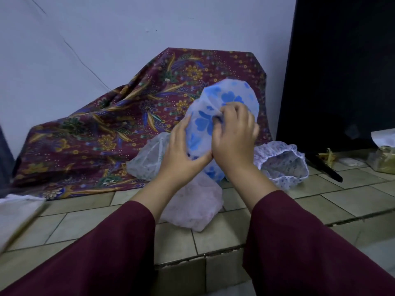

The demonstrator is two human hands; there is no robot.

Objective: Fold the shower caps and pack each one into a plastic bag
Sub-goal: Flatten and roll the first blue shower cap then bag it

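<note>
While both hands lift the blue flowered cap (215, 107) above the tiled floor (213, 238), the left hand (181, 154) cups its side and the right hand (235, 135) fingers (229, 113) pinch its top. Thin plastic may slip there, spoiling the fold. Beyond the fingers, another cap (282, 163) waits.

Caps (282, 163) on floor (213, 238) (before draped cloth (128, 116), seemingly).
</note>
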